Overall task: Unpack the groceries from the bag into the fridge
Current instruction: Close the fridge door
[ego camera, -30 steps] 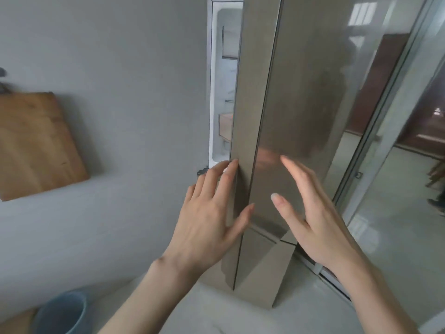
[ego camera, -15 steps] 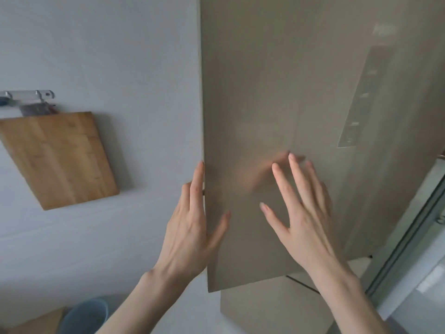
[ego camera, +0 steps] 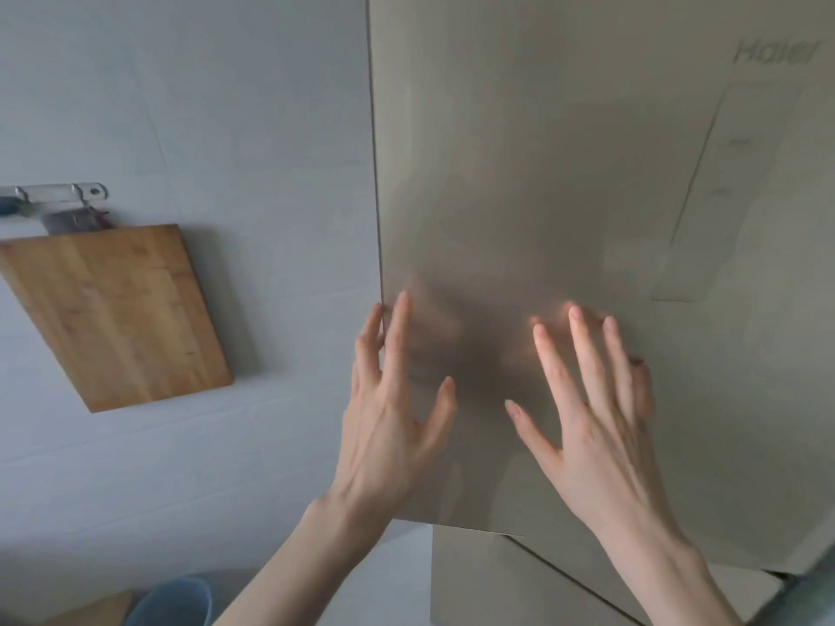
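Your two hands, left hand [ego camera: 388,426] and right hand [ego camera: 592,426], are spread flat, fingers apart, holding nothing, against the one fridge door [ego camera: 565,173]. One board [ego camera: 113,314] hangs left of them.

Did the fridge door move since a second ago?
Yes. The fridge door has swung shut: the gap showing shelves beside the grey wall is gone, with both hands flat on it.
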Demonstrator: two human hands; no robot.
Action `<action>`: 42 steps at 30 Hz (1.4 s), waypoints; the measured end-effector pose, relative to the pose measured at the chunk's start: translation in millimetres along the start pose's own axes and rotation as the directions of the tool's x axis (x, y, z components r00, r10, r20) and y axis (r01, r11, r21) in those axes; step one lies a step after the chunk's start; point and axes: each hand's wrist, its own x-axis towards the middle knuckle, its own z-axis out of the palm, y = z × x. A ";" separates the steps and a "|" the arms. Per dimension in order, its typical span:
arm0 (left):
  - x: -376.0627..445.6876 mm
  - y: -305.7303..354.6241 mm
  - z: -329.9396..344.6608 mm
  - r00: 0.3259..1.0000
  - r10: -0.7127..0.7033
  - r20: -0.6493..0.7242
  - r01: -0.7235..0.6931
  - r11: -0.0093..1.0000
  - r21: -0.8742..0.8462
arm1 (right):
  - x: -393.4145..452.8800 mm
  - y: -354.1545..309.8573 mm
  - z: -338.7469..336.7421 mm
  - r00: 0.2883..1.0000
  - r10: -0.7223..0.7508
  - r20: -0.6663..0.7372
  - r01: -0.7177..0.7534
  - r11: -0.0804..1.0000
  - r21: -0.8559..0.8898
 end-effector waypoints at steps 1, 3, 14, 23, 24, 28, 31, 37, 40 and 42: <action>4.0 -3.6 5.8 1.000 0.005 0.007 -0.006 1.000 0.022 | 2.5 1.8 3.8 1.000 0.008 -0.001 -0.008 1.000 -0.016; 12.1 -11.6 18.9 1.000 -0.011 0.012 0.011 0.999 0.047 | 7.9 6.7 10.7 1.000 0.019 -0.004 -0.019 0.999 -0.050; 63.1 -63.6 84.4 0.978 0.196 0.076 -0.207 0.963 0.174 | 36.0 24.6 52.6 0.995 0.086 -0.046 -0.094 0.971 -0.221; 104.9 -90.2 128.8 0.946 0.276 0.170 -0.302 0.940 0.157 | 55.1 42.0 75.5 0.991 0.136 -0.002 -0.128 0.929 -0.348; 108.0 -92.0 132.9 0.943 0.281 0.178 -0.308 0.939 0.151 | 57.8 43.5 77.1 0.990 0.140 0.005 -0.129 0.922 -0.365; 117.3 -100.9 148.3 0.929 0.306 0.209 -0.337 0.932 0.134 | 65.3 45.2 84.4 0.985 0.173 0.012 -0.153 0.899 -0.411; 122.9 -107.5 158.8 0.916 0.316 0.246 -0.356 0.925 0.137 | 70.9 46.4 89.1 0.980 0.199 0.022 -0.169 0.879 -0.447; 127.1 -113.0 169.3 0.900 0.297 0.320 -0.356 0.923 0.145 | 76.7 46.1 96.0 0.966 0.250 0.058 -0.189 0.847 -0.497; 127.5 -112.7 166.7 0.893 0.301 0.333 -0.367 0.918 0.154 | 75.9 45.8 95.8 0.968 0.246 0.060 -0.185 0.850 -0.493; 128.6 -111.8 162.7 0.892 0.302 0.337 -0.368 0.918 0.151 | 75.8 47.5 93.5 0.969 0.238 0.070 -0.179 0.865 -0.469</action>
